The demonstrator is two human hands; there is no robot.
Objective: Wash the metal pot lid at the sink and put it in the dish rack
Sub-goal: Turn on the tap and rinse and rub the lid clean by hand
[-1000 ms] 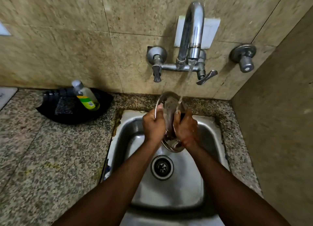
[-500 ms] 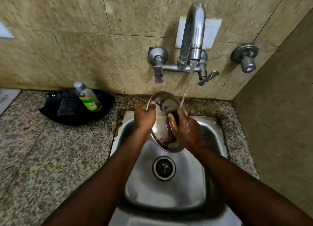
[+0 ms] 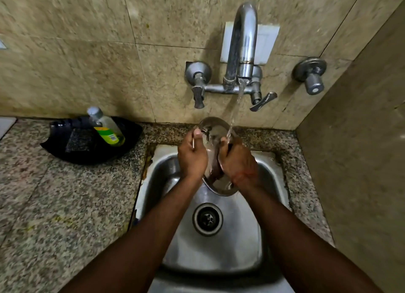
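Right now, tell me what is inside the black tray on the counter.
The black tray holds a tilted dish soap bottle and a dark scrub pad. The tray floor beneath them is covered.

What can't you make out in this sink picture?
Head view only.
1. Lid: its middle is hidden behind the left hand and right hand, so soap or dirt cannot be judged.
2. Dish rack: outside the frame.
3. Bottle label: too small to read.
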